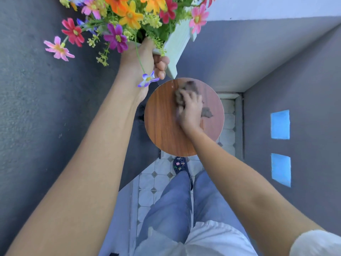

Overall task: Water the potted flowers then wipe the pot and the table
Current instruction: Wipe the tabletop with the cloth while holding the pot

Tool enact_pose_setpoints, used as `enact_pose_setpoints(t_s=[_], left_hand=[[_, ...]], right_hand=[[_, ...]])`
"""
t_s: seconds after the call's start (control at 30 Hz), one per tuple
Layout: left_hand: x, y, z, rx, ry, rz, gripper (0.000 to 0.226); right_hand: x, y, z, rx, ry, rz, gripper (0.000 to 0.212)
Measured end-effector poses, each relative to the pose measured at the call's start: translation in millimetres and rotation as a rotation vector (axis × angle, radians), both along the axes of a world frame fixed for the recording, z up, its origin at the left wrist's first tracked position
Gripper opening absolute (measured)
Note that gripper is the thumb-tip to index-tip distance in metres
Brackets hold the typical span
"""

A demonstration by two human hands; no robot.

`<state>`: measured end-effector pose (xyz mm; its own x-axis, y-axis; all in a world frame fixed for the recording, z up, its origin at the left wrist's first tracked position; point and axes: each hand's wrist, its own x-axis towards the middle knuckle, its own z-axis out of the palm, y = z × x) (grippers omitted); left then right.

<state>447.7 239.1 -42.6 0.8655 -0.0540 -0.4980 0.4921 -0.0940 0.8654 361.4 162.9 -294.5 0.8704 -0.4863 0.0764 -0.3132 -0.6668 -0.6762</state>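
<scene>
The left hand (142,60) grips the pot (177,47) at the frame's 12 o'clock, fingers curled round its lower edge, thumb side hidden behind stems. The pot is a pale green-white wooden box, held up off the table (160,124) and tilted, its bottom corner hanging just above the table's 12 o'clock rim. Whether that corner touches the rim cannot be told. Flowers (127,15) spill from the pot toward 10 and 11 o'clock: orange, red, pink, magenta and purple blooms with yellow-green sprigs. One small purple bloom droops over the left wrist.

The table is a small round top with a reddish wood grain, sitting at the centre of the frame. The right hand (190,111) lies on it, palm down, fingers bent over a dark grey rag (186,91) and pressing it to the wood at the table's 1 o'clock. The hand and rag are blurred. Part of the rag bunches out past the fingertips toward 12 o'clock; another dark scrap shows at the hand's 3 o'clock side, and it cannot be told whether that is the same rag.

Below the table, at 6 o'clock, are blue jeans (177,206), a white shirt hem and a dark shoe (180,165) with charms on a tiled floor (147,182). Grey walls rise on both sides; two blue panes (280,124) sit at 3 o'clock.
</scene>
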Motion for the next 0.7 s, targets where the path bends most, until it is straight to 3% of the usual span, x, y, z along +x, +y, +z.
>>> enact_pose_setpoints(t_s=[0.13, 0.23, 0.33, 0.43, 0.5, 0.6, 0.7], left_hand=[[-12, -1, -3, 0.009, 0.043, -0.014, 0.027], [-30, -1, -7, 0.023, 0.055, -0.038, 0.029], [-53, 1, -20, 0.052, 0.111, -0.069, 0.029], [-73, 6, -37, 0.072, 0.165, -0.077, 0.030], [-86, 6, -45, 0.067, 0.194, -0.072, 0.032], [-104, 4, -57, 0.087, 0.236, -0.048, 0.034], [-119, 5, -70, 0.137, 0.242, -0.018, 0.033]], right_hand=[[-83, 36, -6, -0.064, -0.027, 0.598, 0.032], [-122, 24, -15, -0.097, -0.030, 0.893, 0.037], [-123, -25, -14, -0.132, -0.058, 0.764, 0.040], [-106, -79, -10, -0.083, 0.027, 0.271, 0.038], [-105, -91, -9, -0.054, 0.079, 0.080, 0.046], [-117, -71, -4, -0.033, 0.085, 0.093, 0.047], [-146, -42, -1, -0.033, 0.091, 0.297, 0.039]])
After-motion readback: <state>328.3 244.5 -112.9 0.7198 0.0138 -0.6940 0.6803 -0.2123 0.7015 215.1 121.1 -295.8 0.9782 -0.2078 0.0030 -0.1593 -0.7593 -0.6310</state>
